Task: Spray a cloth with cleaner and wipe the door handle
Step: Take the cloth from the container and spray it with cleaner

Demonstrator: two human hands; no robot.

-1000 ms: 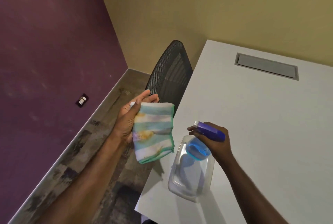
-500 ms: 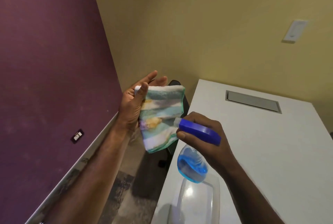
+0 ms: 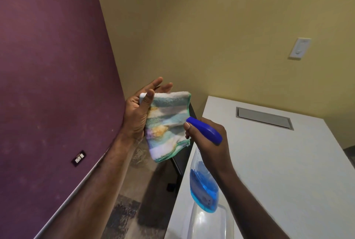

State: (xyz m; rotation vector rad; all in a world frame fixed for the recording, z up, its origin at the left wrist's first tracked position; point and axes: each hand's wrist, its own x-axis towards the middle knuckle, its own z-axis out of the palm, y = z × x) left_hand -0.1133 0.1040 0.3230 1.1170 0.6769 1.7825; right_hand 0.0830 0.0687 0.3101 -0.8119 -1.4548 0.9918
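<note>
The left hand (image 3: pixel 137 116) holds a folded cloth (image 3: pixel 167 125) upright at chest height, over the floor between the purple wall (image 3: pixel 53 77) and the white table (image 3: pixel 278 162). Its thumb presses the cloth's top left corner against the palm, while the other fingers (image 3: pixel 157 83) lie spread and nearly straight behind the cloth. The cloth is striped in teal, white and pale yellow with a green hem, and its lower edge hangs free below the hand. The right hand (image 3: pixel 208 142) is wrapped around the neck of a spray bottle (image 3: pixel 203 187), with 1 finger curled over the front where the trigger sits; the trigger itself is hidden. The bottle's blue head (image 3: pixel 204 130) points left at the cloth, its nozzle just beside the cloth's right edge. The clear bottle is tilted and holds blue liquid in its lower part, above the near edge of the table. A grey slot cover (image 3: pixel 265 117) is set into the tabletop farther back. A white switch plate (image 3: pixel 300 48) sits on the yellow wall (image 3: pixel 230 27), and a dark outlet (image 3: pixel 78 158) sits low on the purple wall. The door handle is not in view.
</note>
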